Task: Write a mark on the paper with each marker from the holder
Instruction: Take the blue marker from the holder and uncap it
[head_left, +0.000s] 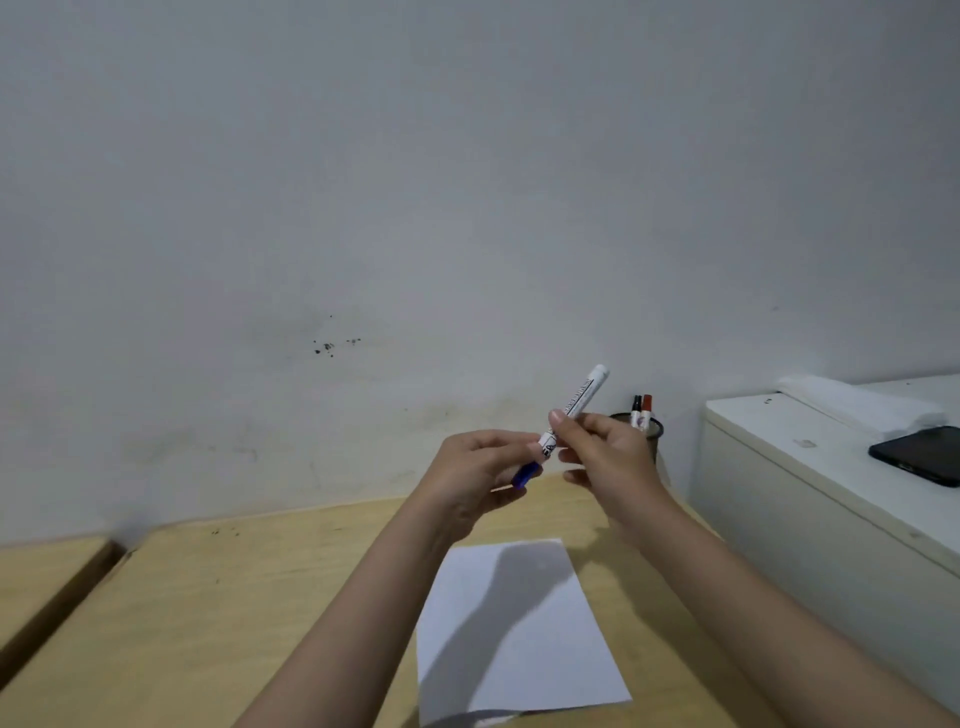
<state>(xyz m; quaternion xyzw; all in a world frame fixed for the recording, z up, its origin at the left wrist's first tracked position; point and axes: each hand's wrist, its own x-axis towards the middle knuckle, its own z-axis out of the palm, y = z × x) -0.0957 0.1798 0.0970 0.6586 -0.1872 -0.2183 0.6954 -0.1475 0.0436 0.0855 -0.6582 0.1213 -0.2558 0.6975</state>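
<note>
A white marker (579, 402) with a blue cap (524, 475) is held slanted in the air above the wooden table (208, 623). My right hand (610, 457) grips its white barrel near the middle. My left hand (475, 470) pinches the blue cap end. The white paper (519, 649) lies flat on the table below my arms, with no mark visible on it. Behind my right hand stands a dark round holder (652, 431) with a black-capped marker (637, 410) and a red-capped marker (647, 410) sticking up out of it.
A white cabinet (810, 493) stands to the right of the table, with a black phone (919, 454) lying on top. A pale wall rises directly behind the table. A gap (57, 597) splits the tabletop at the far left.
</note>
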